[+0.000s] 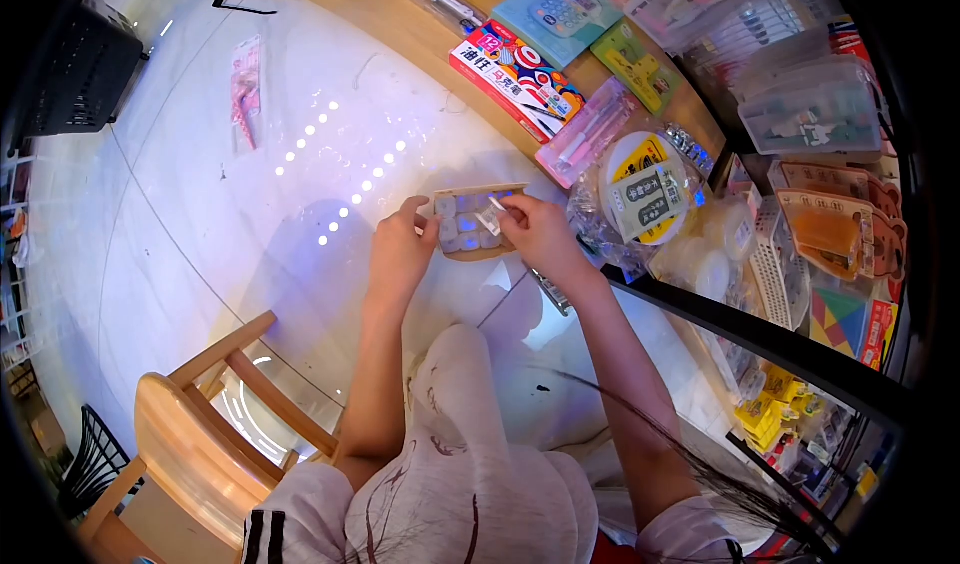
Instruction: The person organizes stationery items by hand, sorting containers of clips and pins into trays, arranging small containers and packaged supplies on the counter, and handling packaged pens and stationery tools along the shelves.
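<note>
A small open cardboard box (480, 255) sits on the pale floor in front of my knees, filled with several small greyish-white blocks (467, 222). My right hand (540, 231) is over the box's right side, with thumb and fingers pinched on a small white piece (493, 216). Its exact kind is too small to make out. At the left edge of the box is my left hand (402, 247). Its thumb and forefinger are bent and apart, with nothing visible between them; the other fingers are partly hidden.
A wooden stool (195, 444) stands at lower left. To the right, a shelf holds a marker-pen box (515, 79), a blue package (557, 14), clear bins (810, 114) and other packaged goods. A pink package (245, 94) lies on the floor. A black basket (85, 69) is at upper left.
</note>
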`<state>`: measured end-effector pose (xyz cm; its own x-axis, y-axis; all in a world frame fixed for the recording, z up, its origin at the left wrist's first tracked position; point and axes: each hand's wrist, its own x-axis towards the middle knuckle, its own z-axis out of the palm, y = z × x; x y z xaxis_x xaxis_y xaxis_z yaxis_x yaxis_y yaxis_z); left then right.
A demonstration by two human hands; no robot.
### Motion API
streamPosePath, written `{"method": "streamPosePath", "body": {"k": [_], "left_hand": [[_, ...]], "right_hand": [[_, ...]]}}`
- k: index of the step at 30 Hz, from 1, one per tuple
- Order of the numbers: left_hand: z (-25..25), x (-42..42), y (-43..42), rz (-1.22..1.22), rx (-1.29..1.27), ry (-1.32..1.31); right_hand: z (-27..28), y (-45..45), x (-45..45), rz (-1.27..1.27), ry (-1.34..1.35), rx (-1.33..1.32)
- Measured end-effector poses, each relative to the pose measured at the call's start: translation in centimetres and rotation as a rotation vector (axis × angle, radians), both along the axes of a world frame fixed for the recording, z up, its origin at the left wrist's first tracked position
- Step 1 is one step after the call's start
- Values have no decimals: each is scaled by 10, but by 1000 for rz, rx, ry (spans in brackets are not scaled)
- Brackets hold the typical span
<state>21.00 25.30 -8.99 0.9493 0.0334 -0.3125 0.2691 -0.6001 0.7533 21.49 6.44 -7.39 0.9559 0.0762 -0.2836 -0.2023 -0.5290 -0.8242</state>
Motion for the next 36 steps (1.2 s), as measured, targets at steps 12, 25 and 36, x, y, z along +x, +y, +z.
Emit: {"method": "streamPosePath", "body": {"k": [12, 25, 36], "left_hand": [[6, -3, 0, -24, -100, 103], [0, -1, 6, -65, -66, 78], [-6, 3, -1, -71, -77, -360]], "right_hand": [[-38, 64, -18, -232, -340, -258], [-11, 52, -37, -256, -507, -354], [-60, -35, -134, -287, -33, -505]]}}
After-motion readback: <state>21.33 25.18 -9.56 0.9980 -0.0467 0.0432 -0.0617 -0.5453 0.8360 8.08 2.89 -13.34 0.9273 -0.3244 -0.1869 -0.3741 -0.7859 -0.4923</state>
